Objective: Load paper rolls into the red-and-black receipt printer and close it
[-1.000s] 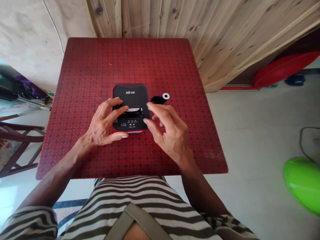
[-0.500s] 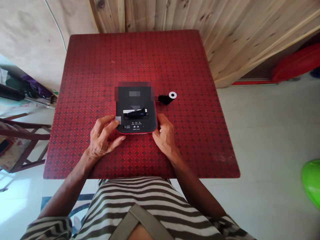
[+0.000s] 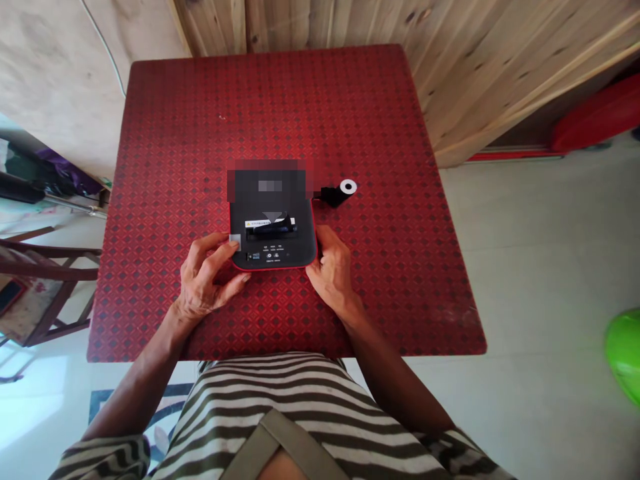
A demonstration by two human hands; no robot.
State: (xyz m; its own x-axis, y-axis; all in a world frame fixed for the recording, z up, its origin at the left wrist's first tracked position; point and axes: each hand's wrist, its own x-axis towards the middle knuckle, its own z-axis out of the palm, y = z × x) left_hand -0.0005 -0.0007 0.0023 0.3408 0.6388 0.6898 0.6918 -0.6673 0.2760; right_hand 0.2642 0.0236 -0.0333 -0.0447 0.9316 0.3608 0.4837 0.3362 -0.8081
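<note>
A flat black device with a red rim (image 3: 270,200) lies on the red patterned table; its exact kind is unclear. Small printed symbols line its near end, and a dark slot with a white label strip crosses it. Part of the far end is blurred out. My left hand (image 3: 206,277) rests at the near left corner, fingers apart, index fingertip on the corner and thumb just before the front edge. My right hand (image 3: 333,270) curls round the near right corner, its fingers partly hidden along the side. Right of the device is a black cylindrical piece with a white ring end (image 3: 340,193).
The red table (image 3: 400,280) stands against a wooden plank wall (image 3: 320,23). A wooden chair (image 3: 55,287) is at the left. On the pale floor at the right sits a bright green object (image 3: 625,353), with a red one (image 3: 600,123) farther back.
The view has shifted slightly, so the table looks a little larger. Both hands keep nearly the same places at the device, which stays on the table.
</note>
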